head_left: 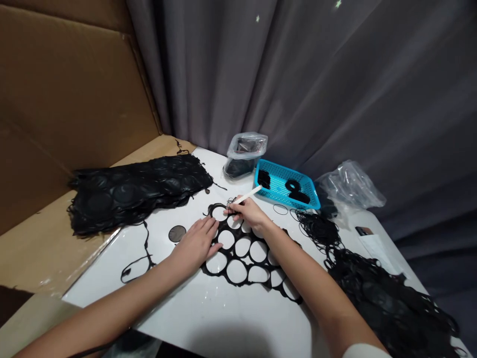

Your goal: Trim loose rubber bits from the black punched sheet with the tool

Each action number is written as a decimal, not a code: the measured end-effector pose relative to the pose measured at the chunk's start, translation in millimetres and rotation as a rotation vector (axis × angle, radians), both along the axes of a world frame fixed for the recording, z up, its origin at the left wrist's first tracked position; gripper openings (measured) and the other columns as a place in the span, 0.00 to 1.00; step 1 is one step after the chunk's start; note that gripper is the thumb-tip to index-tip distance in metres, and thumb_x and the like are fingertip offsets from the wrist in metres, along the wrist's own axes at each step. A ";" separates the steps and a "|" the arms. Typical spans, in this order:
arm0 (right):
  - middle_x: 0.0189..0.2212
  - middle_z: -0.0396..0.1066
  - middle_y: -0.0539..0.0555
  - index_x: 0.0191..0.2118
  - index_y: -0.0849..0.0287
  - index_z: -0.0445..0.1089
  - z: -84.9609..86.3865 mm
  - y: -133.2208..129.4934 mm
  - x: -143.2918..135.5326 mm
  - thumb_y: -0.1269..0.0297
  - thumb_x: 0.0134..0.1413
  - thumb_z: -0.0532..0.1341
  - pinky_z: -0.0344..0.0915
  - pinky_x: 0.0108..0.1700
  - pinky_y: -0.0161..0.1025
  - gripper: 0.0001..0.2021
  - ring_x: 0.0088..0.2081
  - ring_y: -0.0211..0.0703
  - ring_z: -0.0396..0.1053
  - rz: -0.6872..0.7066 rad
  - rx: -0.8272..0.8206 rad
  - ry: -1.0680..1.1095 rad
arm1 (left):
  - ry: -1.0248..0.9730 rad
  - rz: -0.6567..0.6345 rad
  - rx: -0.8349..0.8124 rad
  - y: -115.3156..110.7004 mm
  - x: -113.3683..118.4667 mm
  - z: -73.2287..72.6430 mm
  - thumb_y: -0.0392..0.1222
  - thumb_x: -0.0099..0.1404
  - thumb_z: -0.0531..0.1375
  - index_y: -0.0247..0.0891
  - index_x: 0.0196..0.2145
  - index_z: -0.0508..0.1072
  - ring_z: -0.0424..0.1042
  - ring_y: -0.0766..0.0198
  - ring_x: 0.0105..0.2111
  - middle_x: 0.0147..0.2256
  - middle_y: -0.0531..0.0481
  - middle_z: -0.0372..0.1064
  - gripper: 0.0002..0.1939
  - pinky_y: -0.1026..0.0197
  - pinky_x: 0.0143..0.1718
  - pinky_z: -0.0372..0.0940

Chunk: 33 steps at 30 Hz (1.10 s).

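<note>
Two hands work at the middle of a white desk (208, 308). The left hand (197, 242) lies flat and released, fingers spread, pressing on the left edge of a black rubber sheet (246, 258) full of round holes. The right hand (249, 213), at about 1 o'clock from the left, is clenched around a thin white tool (249, 195), whose tip points toward 2 o'clock, and rests on the sheet's far end. A single dark disc (177, 233) lies just beside the left hand at 9 o'clock. At 10 o'clock sits a pile of black sheets (130, 191). At 1 o'clock stands a blue basket (278, 186) holding black pieces, with a plastic bag (244, 153) behind it. Loose thin rings (318, 229) lie at 3 o'clock, touching another black heap (387, 298) at 4 o'clock.
</note>
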State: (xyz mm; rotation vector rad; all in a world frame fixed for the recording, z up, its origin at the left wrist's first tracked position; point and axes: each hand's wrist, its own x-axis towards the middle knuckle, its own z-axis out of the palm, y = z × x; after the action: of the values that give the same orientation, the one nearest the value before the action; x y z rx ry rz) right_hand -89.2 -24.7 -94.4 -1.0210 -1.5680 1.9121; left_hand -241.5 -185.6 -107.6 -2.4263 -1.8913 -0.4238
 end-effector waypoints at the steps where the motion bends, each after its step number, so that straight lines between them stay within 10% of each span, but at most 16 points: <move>1: 0.29 0.70 0.54 0.31 0.62 0.62 -2.1 -4.1 -1.9 0.57 0.42 0.70 0.65 0.27 0.31 0.18 0.34 0.42 0.73 0.028 -0.048 0.028 | 0.021 -0.007 -0.015 -0.6 -1.6 -0.4 0.50 0.69 0.59 0.26 0.59 0.67 0.63 0.46 0.58 0.58 0.35 0.63 0.28 0.46 0.60 0.57; 9: 0.31 0.70 0.51 0.33 0.61 0.64 -8.6 -22.2 1.4 0.59 0.56 0.61 0.62 0.39 0.35 0.10 0.34 0.38 0.67 0.225 0.454 -0.152 | 0.126 0.049 -0.009 -9.2 4.6 -5.3 0.47 0.71 0.57 0.27 0.62 0.65 0.58 0.44 0.62 0.61 0.33 0.59 0.27 0.36 0.61 0.52; 18: 0.34 0.69 0.51 0.32 0.60 0.63 -11.2 -25.4 -2.2 0.65 0.58 0.59 0.60 0.41 0.36 0.06 0.37 0.39 0.66 0.268 0.627 -0.186 | 0.127 0.050 0.089 -8.1 3.1 -10.9 0.49 0.71 0.56 0.28 0.60 0.68 0.61 0.46 0.61 0.60 0.34 0.62 0.26 0.37 0.63 0.48; 26: 0.35 0.66 0.59 0.34 0.60 0.61 -9.9 -23.1 -1.8 0.74 0.59 0.52 0.58 0.43 0.43 0.04 0.39 0.48 0.59 0.258 1.234 -0.385 | 0.147 0.001 0.182 -5.7 3.5 -19.9 0.47 0.66 0.61 0.23 0.57 0.70 0.64 0.42 0.58 0.58 0.28 0.63 0.28 0.45 0.62 0.54; 30: 0.30 0.64 0.57 0.29 0.60 0.59 14.2 19.3 10.8 0.72 0.58 0.53 0.57 0.41 0.43 0.06 0.34 0.46 0.60 -0.304 1.044 -0.479 | 0.138 0.017 0.158 -5.6 2.2 -9.2 0.47 0.67 0.61 0.26 0.56 0.72 0.65 0.45 0.57 0.57 0.31 0.64 0.25 0.45 0.63 0.53; 33: 0.27 0.63 0.52 0.29 0.59 0.60 27.0 31.5 15.6 0.66 0.56 0.60 0.59 0.36 0.38 0.08 0.31 0.41 0.61 -0.477 0.590 -0.240 | 0.093 0.030 0.137 -3.4 -2.1 -1.3 0.47 0.67 0.61 0.31 0.54 0.73 0.66 0.49 0.56 0.57 0.35 0.65 0.22 0.46 0.64 0.52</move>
State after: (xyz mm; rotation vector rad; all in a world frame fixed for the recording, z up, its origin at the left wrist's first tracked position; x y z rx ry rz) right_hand -73.6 6.8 -67.5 -1.2305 -1.6735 0.9555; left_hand -243.6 -189.1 -108.9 -2.2869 -1.7962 -0.4160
